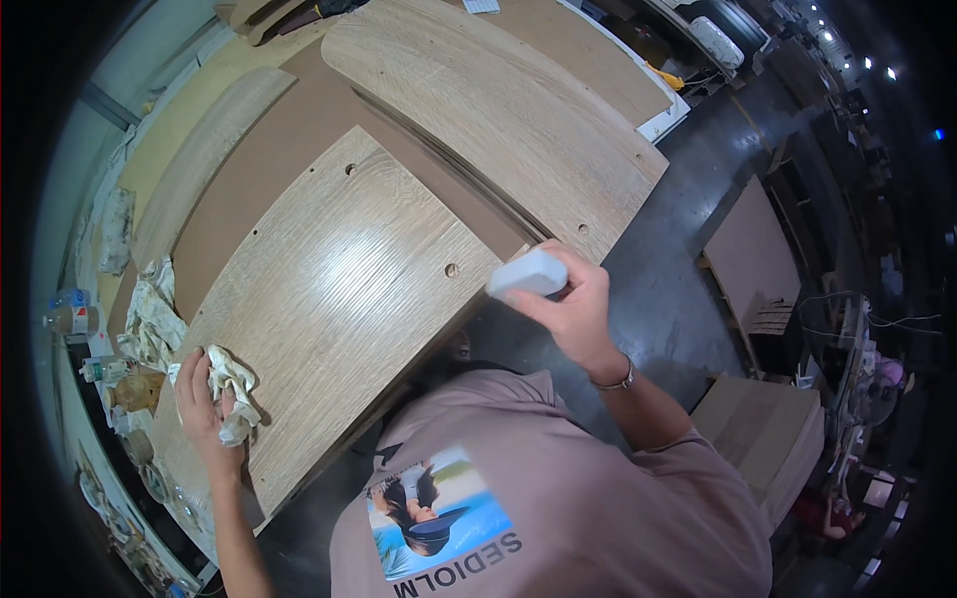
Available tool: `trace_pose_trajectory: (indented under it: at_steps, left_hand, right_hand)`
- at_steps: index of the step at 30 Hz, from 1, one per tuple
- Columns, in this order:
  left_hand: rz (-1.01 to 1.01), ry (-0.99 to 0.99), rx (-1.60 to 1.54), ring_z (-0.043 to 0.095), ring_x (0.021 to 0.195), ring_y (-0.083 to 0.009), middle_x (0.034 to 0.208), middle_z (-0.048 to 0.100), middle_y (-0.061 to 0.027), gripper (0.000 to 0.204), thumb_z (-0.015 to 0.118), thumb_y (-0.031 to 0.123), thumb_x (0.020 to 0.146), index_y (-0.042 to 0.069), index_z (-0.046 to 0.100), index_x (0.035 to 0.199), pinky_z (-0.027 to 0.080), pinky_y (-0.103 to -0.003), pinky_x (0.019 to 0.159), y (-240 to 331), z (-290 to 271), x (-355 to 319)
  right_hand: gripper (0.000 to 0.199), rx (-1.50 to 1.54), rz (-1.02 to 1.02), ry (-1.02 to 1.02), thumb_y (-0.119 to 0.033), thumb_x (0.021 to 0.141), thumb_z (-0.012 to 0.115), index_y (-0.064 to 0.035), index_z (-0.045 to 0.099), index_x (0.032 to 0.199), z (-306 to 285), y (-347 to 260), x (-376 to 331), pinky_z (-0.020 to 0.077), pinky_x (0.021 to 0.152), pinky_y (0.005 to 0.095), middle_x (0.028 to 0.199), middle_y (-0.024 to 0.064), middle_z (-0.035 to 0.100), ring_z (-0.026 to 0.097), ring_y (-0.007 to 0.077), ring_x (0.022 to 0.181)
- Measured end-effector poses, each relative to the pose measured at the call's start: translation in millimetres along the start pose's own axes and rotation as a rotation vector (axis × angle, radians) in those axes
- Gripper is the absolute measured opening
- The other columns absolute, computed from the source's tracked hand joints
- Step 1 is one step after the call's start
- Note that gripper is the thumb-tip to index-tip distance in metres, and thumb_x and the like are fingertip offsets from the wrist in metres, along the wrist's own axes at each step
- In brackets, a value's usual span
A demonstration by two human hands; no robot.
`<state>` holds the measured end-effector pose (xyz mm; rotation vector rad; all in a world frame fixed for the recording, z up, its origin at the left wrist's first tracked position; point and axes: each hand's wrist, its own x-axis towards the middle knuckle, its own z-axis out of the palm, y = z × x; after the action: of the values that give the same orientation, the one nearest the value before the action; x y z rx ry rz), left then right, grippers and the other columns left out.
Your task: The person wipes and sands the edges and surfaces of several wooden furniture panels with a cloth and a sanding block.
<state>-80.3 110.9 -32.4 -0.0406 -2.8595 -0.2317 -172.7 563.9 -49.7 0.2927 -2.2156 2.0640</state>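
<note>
- Panel (339, 299): a pale oak-grain board with small drilled holes, lying flat on the counter (289, 130) at picture centre, its near corner overhanging toward the person's chest at 6 o'clock.
- Left hand (204, 404), at 8 o'clock on the panel's near-left edge, has its fingers closed round a crumpled white rag (234, 389), pressed onto the wood.
- Right hand (570, 304), at 3 o'clock, has its fingers wrapped round a white block (528, 274), held at the panel's right corner, just off the edge; whether block and wood touch is not clear.
- A second, larger board (498, 100) lies beyond at 12 o'clock, its edge close to the block.
- More rags (150, 309) and small bottles (70, 314) sit along the counter's left rim at 9 o'clock.
- Risks, as I judge them: the overhanging corner could tip or slide if the rag hand bears down hard there; the block, worked at the very edge, could slip off and scuff the face or catch the neighbouring board; a bottle near the left elbow could be knocked over.
</note>
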Motion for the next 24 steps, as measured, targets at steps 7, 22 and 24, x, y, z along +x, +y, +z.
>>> trace_pose_trajectory:
  at_steps: [7, 22, 24]
  left_hand:
    - [-0.015, 0.003, -0.039, 0.049, 0.126, -0.0383, 0.136, 0.053, -0.0177, 0.045, 0.057, 0.023, 0.09, 0.0, 0.054, 0.129, 0.037, -0.046, 0.107, 0, 4, 1]
    - [-0.006, 0.019, 0.006, 0.049, 0.126, -0.037, 0.135, 0.054, -0.0171, 0.045, 0.056, 0.02, 0.089, 0.001, 0.055, 0.13, 0.037, -0.045, 0.108, -3, 3, -1]
    - [-0.04, -0.01, -0.028, 0.049, 0.126, -0.0375, 0.135, 0.054, -0.0174, 0.045, 0.058, 0.017, 0.087, 0.001, 0.056, 0.129, 0.037, -0.044, 0.108, 2, -3, 1]
  right_hand:
    - [0.023, 0.04, 0.083, 0.284, 0.0, 0.078, 0.078, 0.0034, 0.067, 0.098, 5, 11, 2, 0.0487, 0.077, 0.0276, 0.094, 0.0057, 0.066, 0.061, 0.012, 0.086]
    - [0.031, -0.166, -0.359, 0.036, -0.001, 0.066, 0.081, -0.0009, 0.068, 0.095, 84, 0, -43, 0.0518, 0.072, 0.0343, 0.09, 0.0138, 0.065, 0.065, 0.0265, 0.082]
    - [0.03, -0.153, -0.42, -0.012, -0.001, 0.065, 0.082, -0.0012, 0.068, 0.092, 96, -8, -50, 0.0517, 0.069, 0.0331, 0.089, 0.013, 0.067, 0.066, 0.0246, 0.078]
